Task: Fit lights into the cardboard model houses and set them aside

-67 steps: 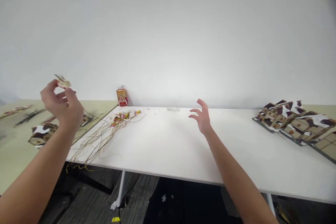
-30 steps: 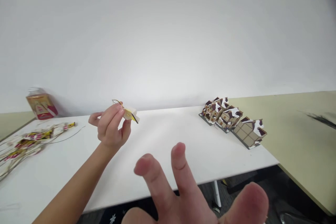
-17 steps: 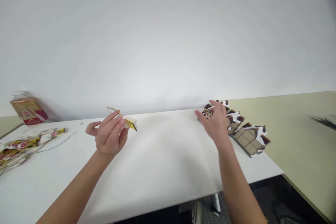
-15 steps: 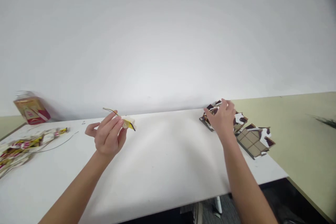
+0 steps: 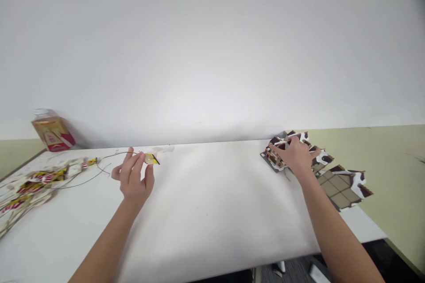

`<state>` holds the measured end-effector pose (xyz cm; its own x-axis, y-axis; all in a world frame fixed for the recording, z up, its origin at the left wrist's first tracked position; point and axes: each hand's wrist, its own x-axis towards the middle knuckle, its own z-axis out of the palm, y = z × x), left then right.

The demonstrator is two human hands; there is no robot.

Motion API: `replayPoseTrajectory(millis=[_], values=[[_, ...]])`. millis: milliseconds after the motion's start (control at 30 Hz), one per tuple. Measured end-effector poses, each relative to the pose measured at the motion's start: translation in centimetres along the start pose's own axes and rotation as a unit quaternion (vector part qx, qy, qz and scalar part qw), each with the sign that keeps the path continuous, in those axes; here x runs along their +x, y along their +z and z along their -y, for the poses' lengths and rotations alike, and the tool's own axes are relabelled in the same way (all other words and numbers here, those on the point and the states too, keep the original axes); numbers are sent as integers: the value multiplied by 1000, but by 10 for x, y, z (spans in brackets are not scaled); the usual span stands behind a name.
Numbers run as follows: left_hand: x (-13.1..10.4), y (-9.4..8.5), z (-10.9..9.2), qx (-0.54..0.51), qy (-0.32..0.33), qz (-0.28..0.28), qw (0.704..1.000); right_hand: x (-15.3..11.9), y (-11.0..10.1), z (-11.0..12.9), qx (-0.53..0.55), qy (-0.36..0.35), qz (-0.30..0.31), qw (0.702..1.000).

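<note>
On the left, my left hand [image 5: 134, 174] is closed, with its fingertips on a small yellow-and-pale piece [image 5: 152, 159] that has a dark edge. A thin wire [image 5: 114, 154] runs leftward from around those fingers. At the right, my right hand [image 5: 295, 154] is closed over the top of a small model house [image 5: 275, 159] with brown-and-white snowy roofs and lit-looking windows. Its fingers partly hide the roof. Another model house [image 5: 341, 185], with a tan gridded side, stands close by, nearer the table's right end.
A pile of yellow, red-and-white striped pieces with thin wires [image 5: 46, 179] lies at the left. Behind it, a red-and-gold carton [image 5: 53, 132] leans near the wall [image 5: 206, 53]. The white table [image 5: 206, 203] ends at a front edge above a dark floor.
The view has turned slightly left. My left hand has moved a little closer to the pile with the yellow piece. My right hand has settled lower onto the model house.
</note>
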<state>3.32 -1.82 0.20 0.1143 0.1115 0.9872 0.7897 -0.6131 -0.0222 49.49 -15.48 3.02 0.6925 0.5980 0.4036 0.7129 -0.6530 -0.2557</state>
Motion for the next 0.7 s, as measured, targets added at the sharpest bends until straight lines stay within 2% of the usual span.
replayPoseTrajectory(millis=[133,233,400,500,600,700], values=[[-9,-2,0,-14,-8,24,1000,-10,-12,27,36,-12,13,999],[-15,-3,0,-30,-20,47,998,-20,-24,57,81,-35,51,995],[-14,-6,-3,-50,21,49,997,-39,-29,109,222,-63,111,967],[-12,-9,-9,-50,29,37,998,-54,-19,140,338,-94,180,919],[-11,-12,-16,-59,26,38,997,-70,-3,174,431,-124,269,852],[-13,-15,-26,-74,24,52,996,-83,11,207,481,-131,355,791]])
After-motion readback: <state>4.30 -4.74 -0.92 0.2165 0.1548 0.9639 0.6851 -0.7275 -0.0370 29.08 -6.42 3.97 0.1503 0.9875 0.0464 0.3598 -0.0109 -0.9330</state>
